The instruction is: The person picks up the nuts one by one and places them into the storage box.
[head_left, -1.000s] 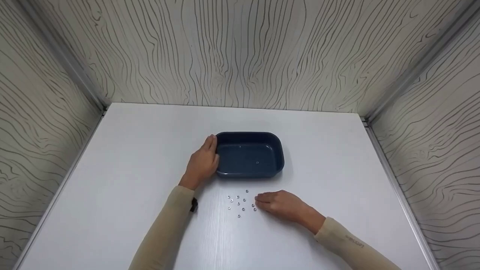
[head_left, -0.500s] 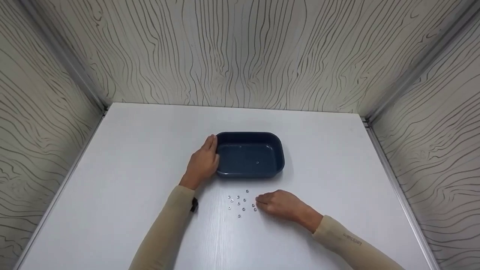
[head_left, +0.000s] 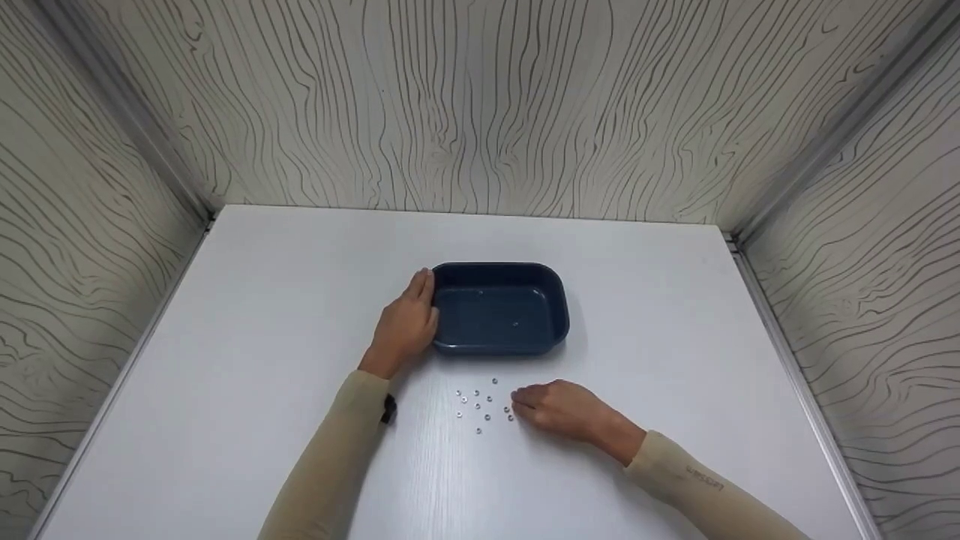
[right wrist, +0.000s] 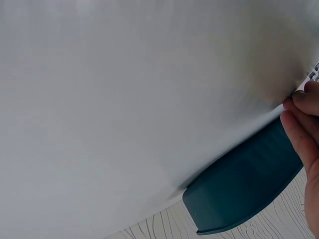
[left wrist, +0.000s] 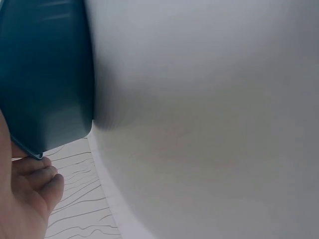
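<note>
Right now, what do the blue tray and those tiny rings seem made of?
Blue tray: probably smooth plastic, slightly glossy, judging by its evenly coloured walls and soft highlights. Tiny rings: perhaps shiny metal, given their silvery look; too small to be sure.

A white counter (head_left: 262, 300) lies before a far wall (head_left: 480, 112) with dark wavy lines; the left wall (head_left: 67, 225) and right wall (head_left: 885, 262) match, grey strips (head_left: 126, 112) along the corners.

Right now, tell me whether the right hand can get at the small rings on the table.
Likely yes: the right hand is close beside the small rings, nothing visible stands between, and the blue container sits beyond them.
</note>
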Action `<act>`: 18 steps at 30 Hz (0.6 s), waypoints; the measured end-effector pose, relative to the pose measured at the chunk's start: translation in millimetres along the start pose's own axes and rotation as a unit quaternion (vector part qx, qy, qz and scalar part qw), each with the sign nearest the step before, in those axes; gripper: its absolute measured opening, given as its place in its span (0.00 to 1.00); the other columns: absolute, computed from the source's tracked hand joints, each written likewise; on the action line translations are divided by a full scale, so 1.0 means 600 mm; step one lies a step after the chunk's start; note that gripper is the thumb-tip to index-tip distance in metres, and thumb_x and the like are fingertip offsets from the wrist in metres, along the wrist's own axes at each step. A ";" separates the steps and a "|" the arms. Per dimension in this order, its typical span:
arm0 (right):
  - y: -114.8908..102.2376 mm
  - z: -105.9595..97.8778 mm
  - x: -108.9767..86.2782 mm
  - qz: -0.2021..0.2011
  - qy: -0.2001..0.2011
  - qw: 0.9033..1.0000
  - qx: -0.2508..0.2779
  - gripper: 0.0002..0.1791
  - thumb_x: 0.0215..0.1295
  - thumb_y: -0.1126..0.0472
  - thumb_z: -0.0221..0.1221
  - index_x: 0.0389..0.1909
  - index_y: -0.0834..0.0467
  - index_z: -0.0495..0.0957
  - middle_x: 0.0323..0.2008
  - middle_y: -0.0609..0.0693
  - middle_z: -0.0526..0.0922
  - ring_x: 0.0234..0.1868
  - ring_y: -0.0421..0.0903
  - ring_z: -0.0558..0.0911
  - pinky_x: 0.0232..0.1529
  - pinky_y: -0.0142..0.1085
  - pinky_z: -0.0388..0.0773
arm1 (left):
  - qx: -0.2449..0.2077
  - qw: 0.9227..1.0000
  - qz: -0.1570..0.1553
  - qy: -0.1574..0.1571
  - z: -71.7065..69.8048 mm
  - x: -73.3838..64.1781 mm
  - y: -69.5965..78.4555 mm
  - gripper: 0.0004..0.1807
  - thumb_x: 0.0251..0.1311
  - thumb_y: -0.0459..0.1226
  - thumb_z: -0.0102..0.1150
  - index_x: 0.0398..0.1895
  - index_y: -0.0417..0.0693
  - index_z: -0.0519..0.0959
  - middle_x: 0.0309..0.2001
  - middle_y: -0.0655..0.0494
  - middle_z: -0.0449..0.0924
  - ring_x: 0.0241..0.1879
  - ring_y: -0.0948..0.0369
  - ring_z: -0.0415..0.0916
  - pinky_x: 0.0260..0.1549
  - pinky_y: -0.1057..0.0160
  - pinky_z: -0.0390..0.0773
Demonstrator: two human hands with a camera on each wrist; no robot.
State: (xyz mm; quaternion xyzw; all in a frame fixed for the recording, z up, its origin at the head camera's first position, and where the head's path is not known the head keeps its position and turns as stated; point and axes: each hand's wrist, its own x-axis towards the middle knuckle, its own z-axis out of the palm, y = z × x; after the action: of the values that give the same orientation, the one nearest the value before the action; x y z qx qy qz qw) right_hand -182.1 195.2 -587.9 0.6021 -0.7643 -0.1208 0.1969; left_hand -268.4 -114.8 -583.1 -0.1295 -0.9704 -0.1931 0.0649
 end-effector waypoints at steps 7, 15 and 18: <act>-0.001 -0.001 -0.005 -0.004 0.026 1.000 -0.001 0.17 0.53 0.68 0.74 0.46 0.57 0.90 0.46 0.47 0.93 0.46 0.40 0.92 0.45 0.32 0.89 | 0.000 1.000 -0.003 0.001 0.003 0.000 -0.001 0.34 0.77 0.40 0.42 0.82 0.34 0.56 0.82 0.40 0.59 0.81 0.47 0.61 0.75 0.49 0.71; 0.005 -0.008 -0.004 0.000 0.029 1.000 0.006 0.18 0.52 0.68 0.74 0.47 0.58 0.89 0.47 0.47 0.92 0.47 0.39 0.91 0.46 0.31 0.88 | 0.009 1.000 -0.002 -0.001 0.000 -0.001 0.000 0.34 0.77 0.40 0.42 0.82 0.34 0.57 0.82 0.40 0.59 0.81 0.47 0.60 0.76 0.49 0.70; 0.006 -0.010 -0.003 0.009 0.037 0.999 0.008 0.19 0.52 0.68 0.75 0.47 0.58 0.89 0.47 0.47 0.92 0.47 0.38 0.91 0.46 0.30 0.88 | 0.015 1.000 -0.001 -0.005 -0.002 -0.001 0.001 0.34 0.77 0.40 0.43 0.82 0.34 0.56 0.82 0.40 0.58 0.82 0.48 0.60 0.76 0.50 0.70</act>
State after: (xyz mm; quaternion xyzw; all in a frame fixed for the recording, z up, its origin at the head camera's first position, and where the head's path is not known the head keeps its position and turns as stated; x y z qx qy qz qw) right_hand -182.3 197.9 -581.3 0.6011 -0.7626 -0.0900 0.2214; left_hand -267.5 -114.8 -581.7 -0.1282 -0.9737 -0.1782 0.0612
